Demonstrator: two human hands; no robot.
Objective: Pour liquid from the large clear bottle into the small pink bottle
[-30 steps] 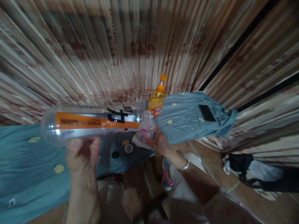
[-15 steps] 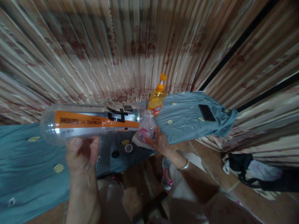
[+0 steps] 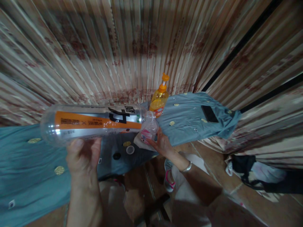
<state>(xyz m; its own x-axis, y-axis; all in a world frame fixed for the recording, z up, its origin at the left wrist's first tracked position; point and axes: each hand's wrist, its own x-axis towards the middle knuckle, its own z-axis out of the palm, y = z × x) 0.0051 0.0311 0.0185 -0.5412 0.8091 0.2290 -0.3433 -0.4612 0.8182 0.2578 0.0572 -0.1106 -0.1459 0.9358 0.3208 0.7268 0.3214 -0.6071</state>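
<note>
A large clear plastic bottle [image 3: 94, 123] with an orange and silver label lies sideways in the air, its neck toward the right. My left hand [image 3: 83, 154] grips it from below near its base end. In my right hand [image 3: 163, 143] is a small clear bottle [image 3: 149, 128] with a pink label, held tilted with its mouth up by the big bottle's neck; whether the two touch I cannot tell. A whitish cloth or tissue [image 3: 142, 142] sits beneath the small bottle. Two round caps, one black [image 3: 116, 156] and one clear [image 3: 130, 149], lie below on the cloth-covered surface.
An orange pump bottle [image 3: 159, 101] stands just behind the small bottle. A black phone [image 3: 209, 114] lies on the right part of the blue-green cloth [image 3: 184, 126]. Pleated curtains [image 3: 132, 47] hang behind, and dark clothing [image 3: 267, 176] is at the lower right.
</note>
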